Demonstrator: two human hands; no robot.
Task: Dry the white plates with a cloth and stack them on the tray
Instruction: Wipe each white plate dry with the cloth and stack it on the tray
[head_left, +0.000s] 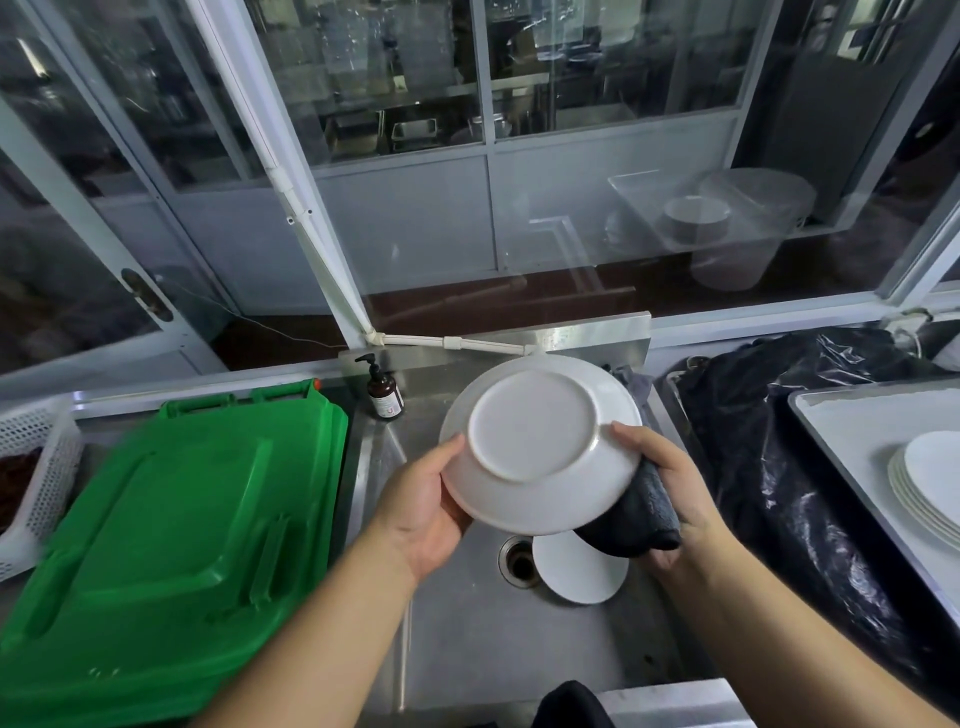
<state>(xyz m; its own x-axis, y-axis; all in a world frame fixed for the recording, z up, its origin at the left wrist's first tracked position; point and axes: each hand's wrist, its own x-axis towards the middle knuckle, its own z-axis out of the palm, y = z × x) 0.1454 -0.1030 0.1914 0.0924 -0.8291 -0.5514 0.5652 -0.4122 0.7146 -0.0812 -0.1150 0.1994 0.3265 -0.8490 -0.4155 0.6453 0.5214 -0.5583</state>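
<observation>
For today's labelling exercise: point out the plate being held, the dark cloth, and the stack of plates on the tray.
Held plate (535, 431), head view: centre of its underside.
Dark cloth (636, 519), head view: middle of the folded bundle in the right hand.
Stack of plates (930, 483), head view: top plate's surface.

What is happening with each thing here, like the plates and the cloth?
Held plate: upside down, gripped over the sink.
Left hand: holding its rim.
Right hand: holding dark cloth against plate.
Sink plate: lying beside the drain.
Tray stack: piled flat.
Green lid: closed.
</observation>
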